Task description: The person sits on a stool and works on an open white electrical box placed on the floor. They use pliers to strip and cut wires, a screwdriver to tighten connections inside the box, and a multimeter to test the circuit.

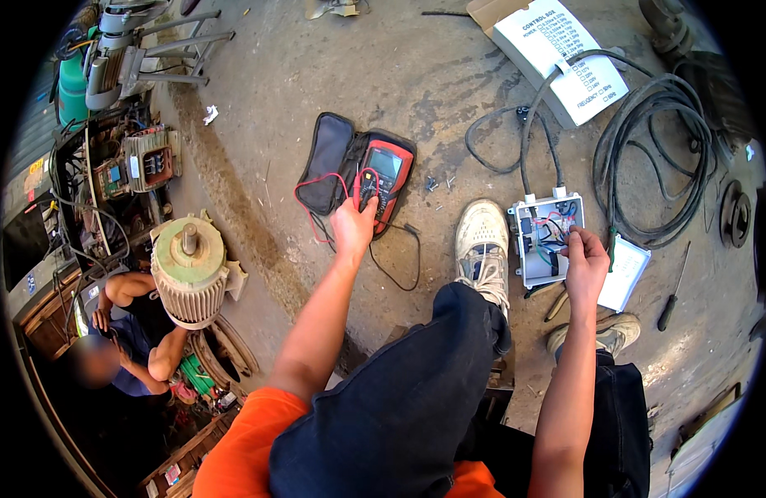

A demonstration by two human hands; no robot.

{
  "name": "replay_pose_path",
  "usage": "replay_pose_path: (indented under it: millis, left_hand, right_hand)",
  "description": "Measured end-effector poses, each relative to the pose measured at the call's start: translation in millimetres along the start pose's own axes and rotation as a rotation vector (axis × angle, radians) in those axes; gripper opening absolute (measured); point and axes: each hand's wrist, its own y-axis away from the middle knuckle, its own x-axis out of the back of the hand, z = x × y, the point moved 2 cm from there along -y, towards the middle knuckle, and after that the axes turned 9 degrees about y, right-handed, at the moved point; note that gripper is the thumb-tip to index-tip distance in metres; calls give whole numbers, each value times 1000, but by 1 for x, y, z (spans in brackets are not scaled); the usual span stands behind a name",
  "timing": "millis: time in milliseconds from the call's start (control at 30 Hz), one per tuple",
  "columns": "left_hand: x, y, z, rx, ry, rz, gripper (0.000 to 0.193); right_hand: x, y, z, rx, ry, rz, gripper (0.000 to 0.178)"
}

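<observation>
Floor of stained concrete — multimeter, wired box — motor leftward.

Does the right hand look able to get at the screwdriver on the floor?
Likely yes: the screwdriver lies uncovered, with a low white cover between it and the right hand, which is at the open box.

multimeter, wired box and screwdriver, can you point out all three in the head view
Multimeter (386,163): head view, on its screen.
Wired box (520,246): head view, on its left rim.
Screwdriver (668,312): head view, on its dark handle.
</observation>
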Motion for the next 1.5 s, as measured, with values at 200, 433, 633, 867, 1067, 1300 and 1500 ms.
replay_pose_path:
  millis: [200, 433, 633, 867, 1067, 1300, 1500]
  left_hand:
    - [-13, -1, -10, 295, 382, 44, 27]
    - [-17, -1, -1, 511, 621, 73, 21]
    - [-18, -4, -3, 580, 654, 69, 20]
    - [5, 19, -6, 0, 392, 144, 35]
    - [17, 76, 139, 153, 770, -804, 37]
    - [-26, 92, 185, -258, 451, -1188, 41]
    - [-30, 79, 196, -274, 354, -1082, 43]
  right_hand:
    - [-3, 1, -2, -7, 11, -19, 26]
    - [0, -1, 2, -3, 15, -12, 26]
    - [-1, 0, 0, -17, 12, -21, 26]
    - [0, 7, -14, 36, 14, 7, 25]
    - [-47, 64, -60, 124, -12, -236, 32]
    - [-70, 92, -67, 103, -240, 10, 35]
    - [10, 43, -38, -174, -983, 305, 37]
